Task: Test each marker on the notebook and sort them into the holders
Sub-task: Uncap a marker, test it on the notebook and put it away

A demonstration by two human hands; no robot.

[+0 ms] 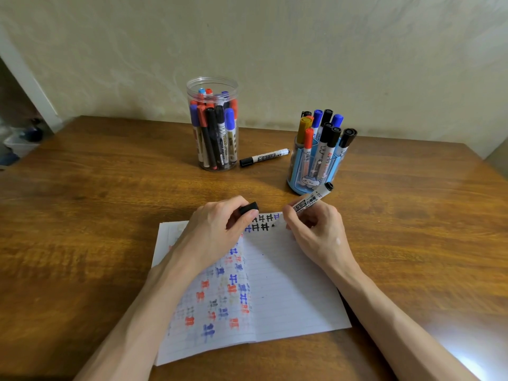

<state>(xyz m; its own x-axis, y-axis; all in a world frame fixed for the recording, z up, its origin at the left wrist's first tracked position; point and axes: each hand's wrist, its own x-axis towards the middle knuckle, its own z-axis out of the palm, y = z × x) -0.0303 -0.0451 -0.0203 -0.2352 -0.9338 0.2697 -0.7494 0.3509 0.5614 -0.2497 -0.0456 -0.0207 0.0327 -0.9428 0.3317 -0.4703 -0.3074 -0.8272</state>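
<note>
Two hands: working at the notebook's [275, 284] far edge.
Left hand [220, 224]: grip closed on the black cap [248, 208] — kept ready for recapping.
Right hand [313, 229]: grip closed round the marker [313, 200], tip on the page for testing.
Surface [82, 215]: one spare marker [264, 157] lies between clear jar [213, 125] and blue holder [316, 160] — both hold markers.

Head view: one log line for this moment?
right hand: marker on notebook | left hand: cap | spare marker on table

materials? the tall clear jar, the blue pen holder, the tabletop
Tall clear round jar: looks like clear glossy plastic; the markers show through its wall. Blue tapered pen holder: seemingly translucent blue plastic, since marker barrels are visible inside. Brown tabletop: wood or wood-look laminate, with grain streaks and a semi-gloss glare patch; cannot tell which.
</note>
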